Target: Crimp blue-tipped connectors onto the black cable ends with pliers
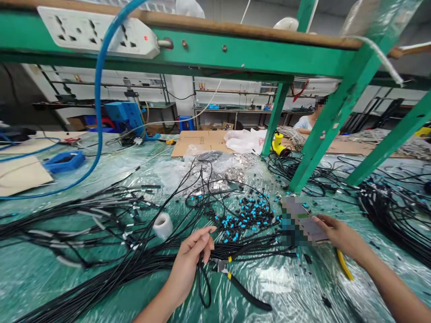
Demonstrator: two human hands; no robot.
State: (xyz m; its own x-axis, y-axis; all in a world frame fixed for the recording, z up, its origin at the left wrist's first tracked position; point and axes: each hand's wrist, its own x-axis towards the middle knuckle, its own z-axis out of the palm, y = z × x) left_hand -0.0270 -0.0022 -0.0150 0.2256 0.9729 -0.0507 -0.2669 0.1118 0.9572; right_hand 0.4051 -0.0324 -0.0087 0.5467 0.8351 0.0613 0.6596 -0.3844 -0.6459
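Near the middle of the bench, my left hand (195, 253) is closed with a thin black cable (204, 287) pinched in its fingers; a loop of it hangs below. My right hand (340, 235), on the right, has its fingers closed on the edge of a flat grey object (313, 229), partly blurred out. Pliers (249, 294) with black and yellow handles lie just right of my left hand. A bundle of black cables (111, 280) runs under and beside that hand. Behind it is a pile of small black and blue connectors (247, 215).
A roll of clear film (163, 225) stands left of centre. Green frame posts (323, 130) rise at the right, near coiled black cables (397, 215). A blue tray (64, 161) and blue hose (98, 98) are at the left. A person (308, 121) sits beyond the bench.
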